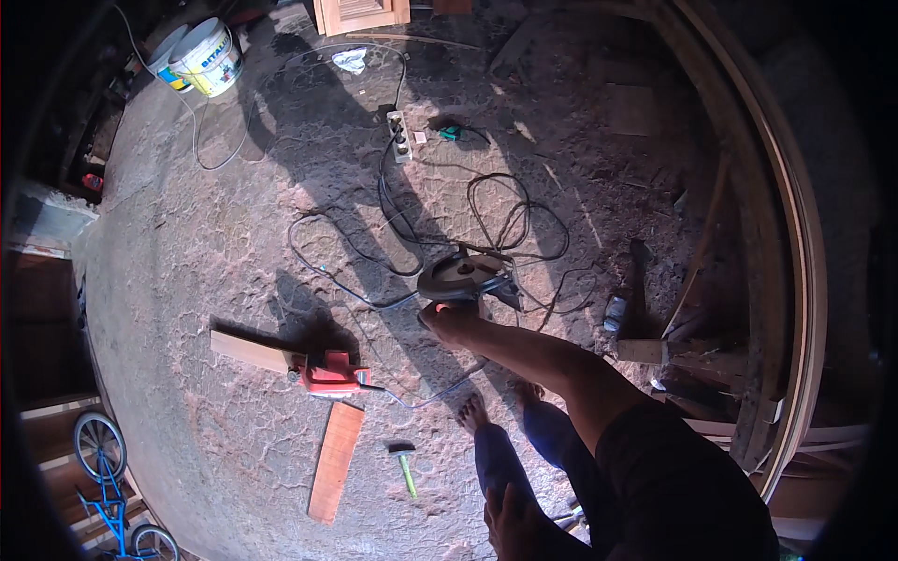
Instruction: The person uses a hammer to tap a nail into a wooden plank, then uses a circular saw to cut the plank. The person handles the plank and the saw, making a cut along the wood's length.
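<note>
My right hand [447, 327] grips a circular saw [465, 274] by its handle, held out over the concrete floor and cables. My left hand [505, 519] rests on my left thigh at the bottom, fingers apart. A red power planer [333, 376] lies to the saw's lower left against a wooden board [253, 350]. Below it lies a second board [333, 458], with a green-handled hammer [407, 472] to its right. Dark cables [519, 210] loop beyond the saw near a power strip [399, 140]. My bare feet stand below the saw.
White buckets [210, 61] stand at the upper left. A blue bicycle [110, 505] is at the lower left. Long timbers [786, 234] run along the right side. A small cylindrical container [615, 313] lies near them. A wooden panel [363, 14] is at the top.
</note>
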